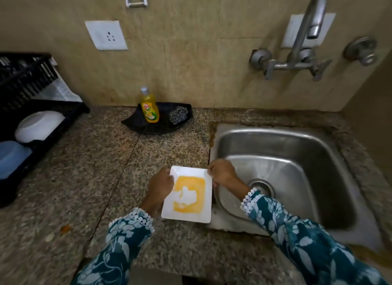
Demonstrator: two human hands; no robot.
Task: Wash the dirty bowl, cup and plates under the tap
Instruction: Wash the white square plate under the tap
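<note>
A white rectangular plate (206, 210) smeared with yellow residue is held over the granite counter, just left of the steel sink (301, 142). My left hand (160, 186) grips its left edge near the far corner. My right hand (222, 172) pinches its far right corner. The tap (307, 30) is mounted on the wall above the sink, and no water is visible running from it. A white bowl (38, 125) and a blue bowl (11, 157) lie in the black rack at the left.
A black tray (135, 121) at the back of the counter carries a yellow dish-soap bottle (149, 108) and a steel scrubber (178, 115). The black dish rack (25, 81) fills the left side. A wall socket (106, 35) is above the counter.
</note>
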